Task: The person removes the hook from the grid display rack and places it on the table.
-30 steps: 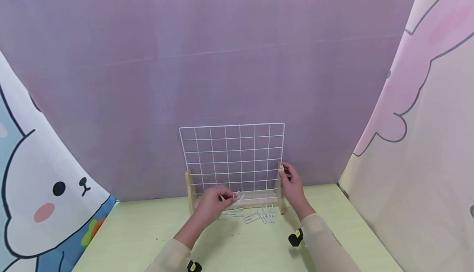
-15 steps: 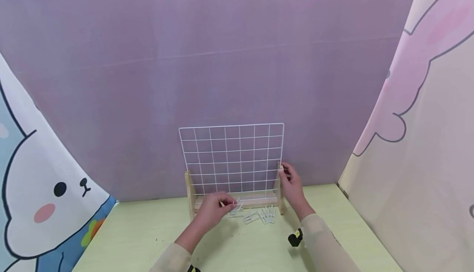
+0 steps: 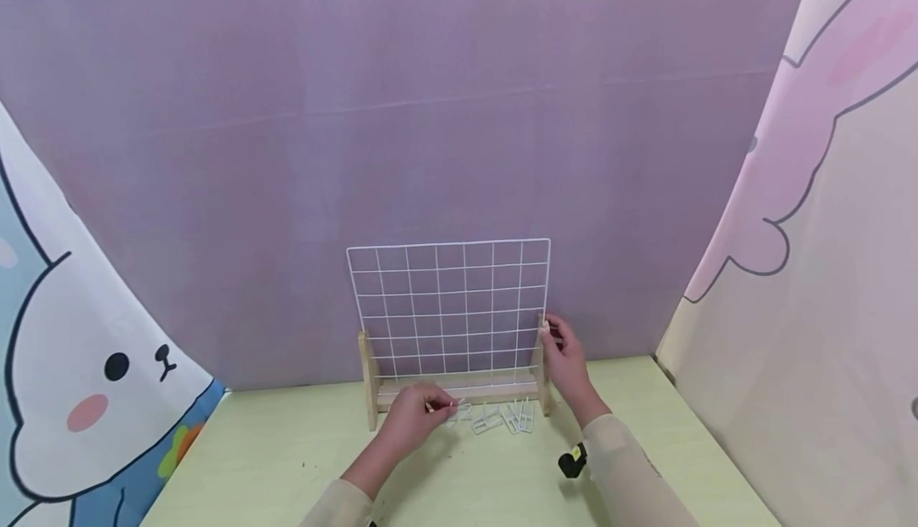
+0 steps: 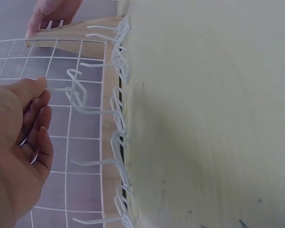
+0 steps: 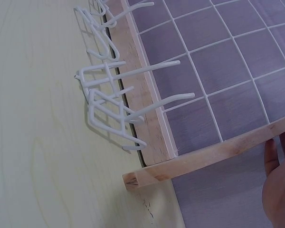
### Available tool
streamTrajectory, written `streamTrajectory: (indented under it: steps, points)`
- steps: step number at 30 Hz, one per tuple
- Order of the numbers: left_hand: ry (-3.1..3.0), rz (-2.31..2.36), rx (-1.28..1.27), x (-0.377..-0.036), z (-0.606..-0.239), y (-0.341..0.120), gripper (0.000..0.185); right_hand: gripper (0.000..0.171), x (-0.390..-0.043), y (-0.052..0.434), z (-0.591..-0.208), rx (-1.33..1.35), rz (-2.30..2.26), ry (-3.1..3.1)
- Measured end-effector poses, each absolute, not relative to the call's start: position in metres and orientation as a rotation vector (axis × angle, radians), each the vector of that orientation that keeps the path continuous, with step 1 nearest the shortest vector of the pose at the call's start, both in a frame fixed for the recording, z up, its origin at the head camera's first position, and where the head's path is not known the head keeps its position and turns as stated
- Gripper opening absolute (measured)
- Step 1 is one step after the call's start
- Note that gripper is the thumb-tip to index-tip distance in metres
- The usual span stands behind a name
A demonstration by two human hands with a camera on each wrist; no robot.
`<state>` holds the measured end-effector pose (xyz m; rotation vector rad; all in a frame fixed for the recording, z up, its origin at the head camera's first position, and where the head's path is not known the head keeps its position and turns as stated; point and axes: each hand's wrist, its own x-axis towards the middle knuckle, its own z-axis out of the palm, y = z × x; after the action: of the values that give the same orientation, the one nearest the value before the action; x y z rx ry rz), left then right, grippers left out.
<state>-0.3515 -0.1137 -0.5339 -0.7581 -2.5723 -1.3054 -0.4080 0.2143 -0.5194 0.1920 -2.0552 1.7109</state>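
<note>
Low in the middle of the head view, find the left hand (image 3: 409,419) pinching one white wire hook (image 3: 459,407) between thumb and fingertips, just in front of the wooden stand (image 3: 473,390). See the same pinch at the left of the left wrist view: thumb and forefinger closed on the tail of the hook (image 4: 78,92), other fingers loosely curled and holding nothing, bent end pointing toward the wire grid (image 4: 71,142).

Right of centre, note the right hand (image 3: 566,359) with fingers curled over the top of the stand's right upright, bracing it. Judge that brace worth having: press down and slightly forward there, so the wire grid (image 3: 448,304) stands upright and does not rock under any push from the left.

For a clean move, likely best to:
- hold the hook by its straight tail only, bent end free and clear of the fingertips;
- lift it straight off the pale green table (image 3: 287,447) before turning it, to avoid snagging the loose hooks (image 3: 505,418) lying just beside it along the stand's front;
- square the bent end to one horizontal wire and come in level, not tilted;
- choose a cell well apart from the right hand.

Expect a light, springy, slippery piece: pinch firmly without squeezing it out of shape.

Cannot tell from these views whether the held hook touches its neighbours.
</note>
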Motion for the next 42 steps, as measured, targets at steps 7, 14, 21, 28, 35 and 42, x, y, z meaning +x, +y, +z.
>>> streamTrajectory:
  steps: [7,14,21,28,35,42]
  points:
    - [-2.588,-1.273,-0.77,-0.351,-0.54,-0.115,0.01,0.039,-0.409,0.214,-0.519,0.188,1.704,-2.055]
    - [-2.61,-1.226,-0.784,-0.351,-0.547,-0.115,0.009,0.039,-0.411,0.215,-0.521,0.2,1.702,-2.05]
    - [-2.618,-1.236,-0.809,-0.354,-0.551,-0.111,0.005,0.037,-0.411,0.217,-0.522,0.205,1.728,-2.057]
    - [-2.645,-1.196,-0.829,-0.352,-0.553,-0.108,0.007,0.037,-0.411,0.216,-0.522,0.196,1.717,-2.065]
    - [-2.664,-1.175,-0.805,-0.352,-0.556,-0.107,0.007,0.037,-0.412,0.216,-0.523,0.183,1.711,-2.063]
    - [-2.693,-1.143,-0.772,-0.355,-0.561,-0.108,0.009,0.036,-0.413,0.216,-0.523,0.197,1.72,-2.053]
